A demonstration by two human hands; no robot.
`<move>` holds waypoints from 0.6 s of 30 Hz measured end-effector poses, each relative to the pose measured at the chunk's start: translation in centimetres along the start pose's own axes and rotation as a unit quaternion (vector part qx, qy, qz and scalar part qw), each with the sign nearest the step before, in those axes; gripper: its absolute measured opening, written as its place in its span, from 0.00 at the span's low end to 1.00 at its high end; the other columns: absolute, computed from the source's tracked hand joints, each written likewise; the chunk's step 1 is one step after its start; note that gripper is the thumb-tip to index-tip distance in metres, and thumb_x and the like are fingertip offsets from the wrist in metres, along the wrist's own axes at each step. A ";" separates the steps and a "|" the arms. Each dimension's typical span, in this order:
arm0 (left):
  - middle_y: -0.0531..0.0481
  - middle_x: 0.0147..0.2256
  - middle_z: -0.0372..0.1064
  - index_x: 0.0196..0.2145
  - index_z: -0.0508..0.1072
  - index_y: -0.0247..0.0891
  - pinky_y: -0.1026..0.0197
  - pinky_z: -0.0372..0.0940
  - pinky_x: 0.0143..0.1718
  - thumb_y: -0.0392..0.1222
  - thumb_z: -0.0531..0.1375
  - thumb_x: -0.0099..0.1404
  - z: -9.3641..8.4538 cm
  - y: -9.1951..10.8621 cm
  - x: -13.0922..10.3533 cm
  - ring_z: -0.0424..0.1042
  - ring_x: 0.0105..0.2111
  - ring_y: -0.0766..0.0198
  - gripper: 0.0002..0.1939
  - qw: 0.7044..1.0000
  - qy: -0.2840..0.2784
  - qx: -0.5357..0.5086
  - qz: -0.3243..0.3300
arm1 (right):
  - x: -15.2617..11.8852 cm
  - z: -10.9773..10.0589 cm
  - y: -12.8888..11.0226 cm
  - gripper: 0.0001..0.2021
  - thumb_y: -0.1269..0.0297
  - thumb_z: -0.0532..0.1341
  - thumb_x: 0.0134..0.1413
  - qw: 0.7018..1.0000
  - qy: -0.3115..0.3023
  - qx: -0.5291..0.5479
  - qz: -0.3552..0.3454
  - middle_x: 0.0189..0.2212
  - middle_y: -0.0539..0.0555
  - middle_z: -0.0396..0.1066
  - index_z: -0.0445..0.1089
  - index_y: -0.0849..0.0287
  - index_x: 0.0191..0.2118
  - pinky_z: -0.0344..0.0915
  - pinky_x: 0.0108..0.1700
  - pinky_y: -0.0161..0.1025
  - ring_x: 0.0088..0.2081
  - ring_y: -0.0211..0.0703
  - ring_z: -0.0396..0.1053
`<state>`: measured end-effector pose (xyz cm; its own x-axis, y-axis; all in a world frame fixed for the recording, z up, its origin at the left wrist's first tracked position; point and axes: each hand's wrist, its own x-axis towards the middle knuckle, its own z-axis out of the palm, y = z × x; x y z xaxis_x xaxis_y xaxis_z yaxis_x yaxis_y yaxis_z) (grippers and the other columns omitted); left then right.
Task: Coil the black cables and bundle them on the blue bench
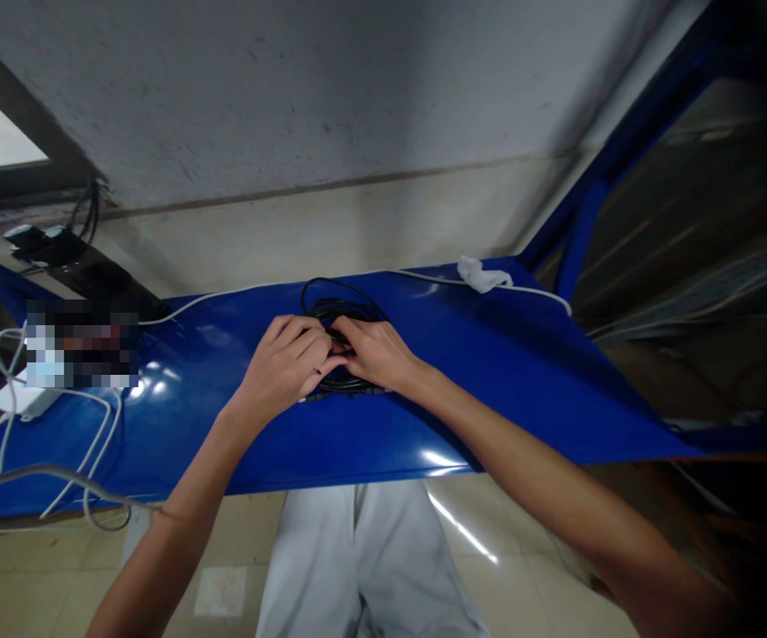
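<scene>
A coil of black cable (350, 308) lies on the blue table (490, 381), with one loop reaching out behind it. Over its left side my left hand (294, 354) is closed, fingers bent and wrapped on the cable. My right hand (374, 350) presses on the coil from the right, thumb and fingers closed near the left fingertips. Both hands almost touch at the middle of the coil. The hands hide part of the cable between them.
A white cable (224, 291) runs along the back edge by the wall, near a crumpled white piece (483, 275). At left are a white power strip (31, 394), looped white cords (101, 443) and a black cylindrical object (101, 275). Blue frame bars (583, 230) rise at right.
</scene>
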<state>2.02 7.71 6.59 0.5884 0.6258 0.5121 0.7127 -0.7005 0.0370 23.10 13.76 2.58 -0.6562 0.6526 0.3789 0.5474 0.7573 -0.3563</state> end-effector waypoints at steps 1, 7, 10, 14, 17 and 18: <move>0.44 0.44 0.80 0.38 0.73 0.42 0.42 0.66 0.55 0.42 0.64 0.76 -0.2 0.0 -0.1 0.75 0.53 0.47 0.07 1.000 -0.009 0.004 0.007 | 0.0 0.1 0.0 0.07 0.66 0.65 0.67 1.000 -0.003 -0.006 -0.004 0.40 0.58 0.80 0.70 0.58 0.48 0.50 0.33 0.39 0.36 0.48 0.75; 0.43 0.42 0.80 0.38 0.75 0.42 0.42 0.65 0.57 0.37 0.59 0.77 -1.0 -0.1 -0.4 0.74 0.56 0.47 0.07 0.998 -0.058 0.026 0.022 | -0.1 0.0 0.0 0.06 0.68 0.63 0.68 0.999 0.004 -0.028 -0.027 0.41 0.57 0.80 0.70 0.59 0.49 0.51 0.34 0.39 0.36 0.47 0.74; 0.44 0.41 0.80 0.35 0.73 0.43 0.42 0.64 0.57 0.38 0.60 0.76 -1.8 -1.4 -0.8 0.75 0.54 0.48 0.09 0.999 -0.036 0.015 -0.018 | 0.0 -0.1 0.4 0.07 0.63 0.60 0.74 0.998 0.012 -0.036 -0.051 0.39 0.57 0.80 0.72 0.59 0.49 0.51 0.34 0.39 0.34 0.46 0.73; 0.44 0.41 0.79 0.32 0.67 0.42 0.43 0.64 0.57 0.40 0.64 0.73 -2.7 -3.1 -0.9 0.74 0.53 0.47 0.12 0.997 -0.034 -0.002 -0.068 | 0.1 -0.2 1.0 0.16 0.51 0.57 0.79 0.997 0.023 -0.058 -0.054 0.33 0.56 0.79 0.72 0.59 0.48 0.50 0.33 0.39 0.32 0.45 0.73; 0.42 0.42 0.77 0.32 0.65 0.42 0.43 0.64 0.55 0.39 0.65 0.71 -2.9 -3.6 -0.1 0.73 0.52 0.46 0.12 0.995 -0.054 -0.019 -0.081 | 0.2 -0.2 1.2 0.21 0.46 0.55 0.79 0.995 0.030 -0.070 -0.060 0.32 0.57 0.79 0.73 0.60 0.47 0.50 0.33 0.39 0.32 0.46 0.73; 0.41 0.44 0.77 0.33 0.65 0.42 0.43 0.64 0.56 0.40 0.66 0.70 -2.8 -3.6 0.4 0.72 0.53 0.46 0.12 0.995 -0.053 -0.030 -0.083 | 0.2 -0.2 1.2 0.21 0.46 0.54 0.79 0.995 0.030 -0.069 -0.063 0.32 0.57 0.79 0.73 0.60 0.47 0.50 0.34 0.39 0.32 0.46 0.73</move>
<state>-1.42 9.52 9.04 0.5029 0.7653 0.4018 0.7816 -0.6011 0.1667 23.78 14.84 2.43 -0.6948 0.5492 0.4644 0.5316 0.8271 -0.1827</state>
